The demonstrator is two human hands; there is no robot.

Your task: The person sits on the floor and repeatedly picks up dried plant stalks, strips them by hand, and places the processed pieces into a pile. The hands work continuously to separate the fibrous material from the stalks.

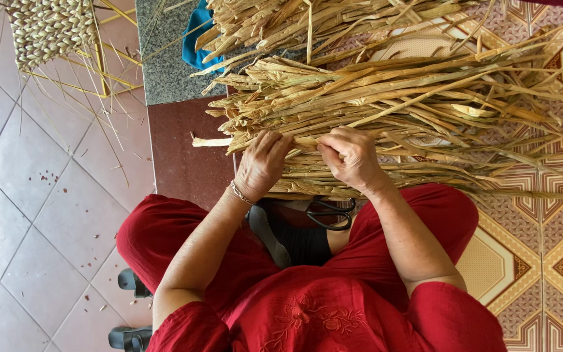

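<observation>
A big bundle of dried, straw-coloured plant stalks [386, 98] lies across the floor in front of my lap. My left hand [262, 163], with a thin bracelet at the wrist, grips stalks near the bundle's cut ends. My right hand [350, 156] is closed on stalks just to the right, and the two hands almost touch. Both hands rest on the near edge of the bundle. I wear red clothes, and my knees frame the hands from below.
Black-handled scissors [330, 214] lie in my lap below the hands. A partly woven straw piece [50, 29] sits at the top left on pale floor tiles. A blue cloth [197, 32] shows behind the stalks. A patterned mat [542, 248] covers the right. Black sandals [131, 280] sit at the lower left.
</observation>
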